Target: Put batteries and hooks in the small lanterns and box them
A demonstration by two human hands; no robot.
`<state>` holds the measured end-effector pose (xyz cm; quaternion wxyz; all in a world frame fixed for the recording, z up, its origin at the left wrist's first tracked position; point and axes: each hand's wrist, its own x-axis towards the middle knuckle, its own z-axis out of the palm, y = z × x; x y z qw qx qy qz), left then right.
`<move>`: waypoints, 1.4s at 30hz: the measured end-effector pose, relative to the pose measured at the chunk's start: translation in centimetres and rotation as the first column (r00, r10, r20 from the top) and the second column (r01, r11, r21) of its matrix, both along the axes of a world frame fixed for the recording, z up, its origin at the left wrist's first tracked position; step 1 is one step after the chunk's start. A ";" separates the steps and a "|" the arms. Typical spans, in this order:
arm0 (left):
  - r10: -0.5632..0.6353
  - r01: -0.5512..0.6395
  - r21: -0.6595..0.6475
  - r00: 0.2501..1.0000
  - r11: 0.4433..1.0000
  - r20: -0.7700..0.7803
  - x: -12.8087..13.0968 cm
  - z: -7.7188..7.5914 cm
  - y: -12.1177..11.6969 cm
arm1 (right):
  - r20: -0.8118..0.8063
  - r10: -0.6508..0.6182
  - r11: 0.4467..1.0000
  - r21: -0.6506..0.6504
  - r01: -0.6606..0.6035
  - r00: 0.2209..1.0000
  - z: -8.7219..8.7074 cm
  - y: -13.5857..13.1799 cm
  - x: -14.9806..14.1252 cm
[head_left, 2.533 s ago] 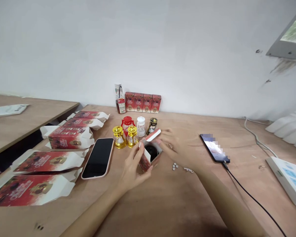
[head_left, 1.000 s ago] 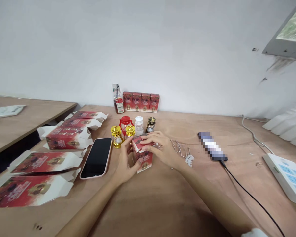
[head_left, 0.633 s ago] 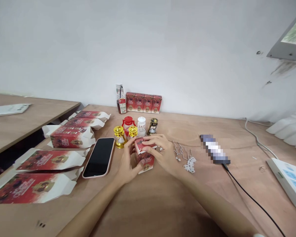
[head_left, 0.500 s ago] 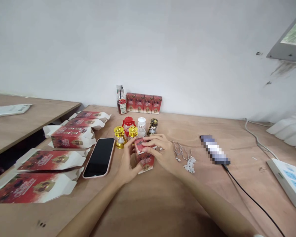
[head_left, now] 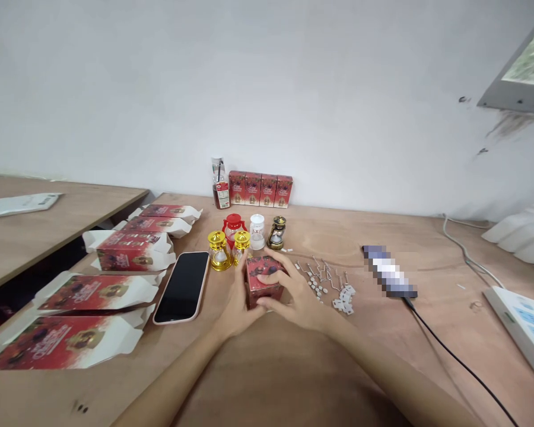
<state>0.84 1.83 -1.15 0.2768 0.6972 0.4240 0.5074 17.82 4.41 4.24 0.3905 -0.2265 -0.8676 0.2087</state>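
Observation:
A small red carton (head_left: 258,280) stands upright on the wooden table (head_left: 271,367), its top flap closed. My left hand (head_left: 235,308) wraps its left and rear side. My right hand (head_left: 293,290) grips its right side, with fingers curled across the front. Just behind the carton stand several toy lanterns: two gold ones (head_left: 218,250), a red one (head_left: 232,225), a white one (head_left: 257,231) and a dark one (head_left: 276,232).
A black phone in a pink case (head_left: 182,286) lies left of the carton. Flat unfolded red cartons (head_left: 93,292) line the left side. Small metal hooks and white pieces (head_left: 327,281) lie to the right, beside a cabled phone (head_left: 389,271). Closed red boxes (head_left: 260,190) and a bottle (head_left: 220,184) stand at the wall.
The carton lay open on its side with a dark lantern inside; now it stands upright with the flap closed. Both hands have slid down to grip its sides.

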 end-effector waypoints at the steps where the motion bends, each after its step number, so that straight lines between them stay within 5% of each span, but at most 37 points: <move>1: -0.014 0.013 -0.042 1.000 0.999 -0.017 0.0 -0.3 0.1 | 0.042 0.021 1.000 -0.022 -0.020 0.999 0.5 0.0 0.6; 6: -0.068 0.014 -0.133 0.910 0.991 -0.408 0.6 -0.9 0.4 | 0.089 0.078 0.952 -0.301 -0.048 0.993 4.9 1.6 5.1; 8: -0.097 0.011 -0.143 0.790 0.990 -0.605 1.1 -0.4 0.3 | -0.019 -0.059 0.935 -0.350 0.049 0.998 7.0 3.6 7.3; 12: -0.106 0.036 -0.107 0.613 0.994 -0.783 1.8 0.4 0.0 | -0.151 -0.384 0.918 -0.164 0.360 0.911 9.1 10.5 10.2; 14: -0.092 0.047 -0.080 0.594 0.996 -0.799 1.9 0.1 0.0 | -0.096 -0.494 0.867 -0.128 0.481 0.864 8.4 14.7 10.7; 19: -0.033 0.056 0.000 0.601 0.998 -0.799 1.7 -1.1 0.1 | -0.002 -0.629 0.715 -0.394 0.577 0.777 4.1 23.3 9.6; 28: -0.034 0.081 0.019 0.602 0.997 -0.798 1.4 -1.5 0.3 | -0.059 -0.693 0.680 -0.384 0.625 0.718 0.6 31.7 3.1; 35: 0.021 0.084 0.093 0.621 0.992 -0.783 1.2 -2.5 0.5 | -0.034 -0.780 0.567 -0.462 0.682 0.625 -0.9 32.8 0.8; 42: 0.016 0.093 0.091 0.605 0.992 -0.796 1.2 -2.4 0.6 | -0.137 -0.794 0.587 -0.423 0.690 0.592 0.7 25.5 2.2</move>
